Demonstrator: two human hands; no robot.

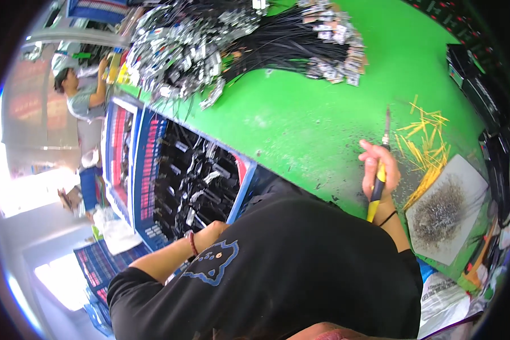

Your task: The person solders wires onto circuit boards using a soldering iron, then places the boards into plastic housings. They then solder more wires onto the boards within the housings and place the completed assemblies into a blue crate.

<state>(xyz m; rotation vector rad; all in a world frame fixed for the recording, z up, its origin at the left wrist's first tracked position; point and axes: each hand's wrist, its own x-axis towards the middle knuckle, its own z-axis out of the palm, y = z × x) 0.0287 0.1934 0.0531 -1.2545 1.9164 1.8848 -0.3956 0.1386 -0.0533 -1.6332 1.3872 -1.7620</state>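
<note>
I'm in a blk short-slv T-shirt (317,255) w/ a jagged blue-outlined print (214,263), small lt-blue marks + 1 orange-ish dot inside. L slv (131,294), also blk, is L of the print; R slv (412,271), same colour, well R of it. Near the print: dk-red beaded bracelet (193,245), L wrist (202,239). Far R of it: thin blk band (387,219), R wrist (385,208).

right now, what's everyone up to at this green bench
The person's right hand grips a yellow-and-black tool, apparently a soldering iron, its tip apart from the cables heaped across the green bench. The left hand is at a blue crate of more black cables; its grip is unclear. Thin yellow sticks and a speckled grey sheet lie to the right. Another person is in the background.
</note>
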